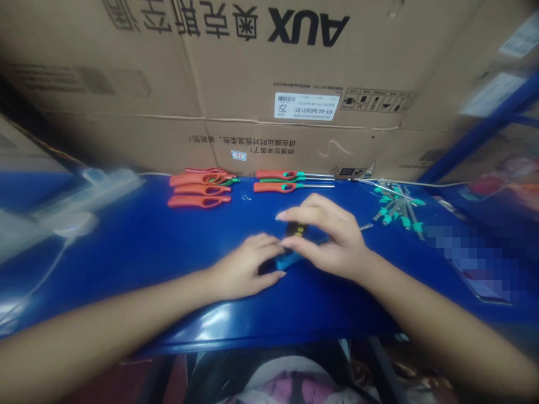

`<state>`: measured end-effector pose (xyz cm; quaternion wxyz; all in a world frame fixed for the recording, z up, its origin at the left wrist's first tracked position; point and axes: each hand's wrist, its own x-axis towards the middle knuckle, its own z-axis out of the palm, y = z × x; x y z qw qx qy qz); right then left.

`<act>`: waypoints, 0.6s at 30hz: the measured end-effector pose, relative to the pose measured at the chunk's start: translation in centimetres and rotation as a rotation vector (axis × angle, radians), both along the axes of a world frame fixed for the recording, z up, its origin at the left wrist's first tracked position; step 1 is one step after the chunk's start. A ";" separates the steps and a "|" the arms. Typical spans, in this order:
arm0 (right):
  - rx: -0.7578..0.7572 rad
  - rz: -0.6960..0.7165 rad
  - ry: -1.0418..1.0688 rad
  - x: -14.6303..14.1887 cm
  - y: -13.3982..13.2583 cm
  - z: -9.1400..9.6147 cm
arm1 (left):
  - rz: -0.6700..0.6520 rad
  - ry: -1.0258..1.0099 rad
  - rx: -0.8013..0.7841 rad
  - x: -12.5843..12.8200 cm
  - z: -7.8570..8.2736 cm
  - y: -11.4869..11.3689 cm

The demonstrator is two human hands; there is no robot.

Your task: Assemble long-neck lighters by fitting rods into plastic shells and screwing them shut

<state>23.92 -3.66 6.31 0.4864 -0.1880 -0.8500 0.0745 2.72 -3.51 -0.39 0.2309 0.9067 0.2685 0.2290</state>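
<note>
In the middle of the blue table, a blue plastic piece [287, 261] like a lighter handle lies mostly hidden under my hands. My left hand [246, 266] grips its left end, thumb on the near side and fingers on the far side. Above it, my right hand [326, 238] curls thumb and index finger around a short black tool handle with yellow marks [297, 229]; its lower end is hidden. Beyond my hands lie orange lighter handles [197, 201] and, to their right, orange lighters with metal tubes [275, 187]. A few tiny screws [246, 197] sit between these groups.
Loose metal lighter tubes with teal ends [398, 205] are piled at the right. A large cardboard box [236, 73] walls off the back. A clear plastic container [105, 196] and a white round object with a cable [76, 223] are at left; a flat dark device [484, 280] lies right.
</note>
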 end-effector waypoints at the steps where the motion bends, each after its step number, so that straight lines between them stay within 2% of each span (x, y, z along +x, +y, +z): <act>1: -0.008 -0.009 -0.007 0.0 0.0 -0.1 | -0.006 0.002 -0.004 0.0 0.0 0.0; 5: -0.256 0.083 0.013 0.0 -0.1 -0.1 | -0.039 0.018 -0.025 0.0 0.3 0.1; 7: -0.312 0.151 0.041 0.0 -0.1 -0.1 | -0.036 0.019 -0.025 0.0 0.3 0.1; 13: -0.076 0.064 0.010 -0.1 -0.1 0.2 | -0.008 0.002 -0.003 0.0 0.1 0.0; 18: -0.164 0.153 -0.027 -0.4 -0.8 0.5 | -0.029 -0.040 -0.006 0.0 0.0 0.0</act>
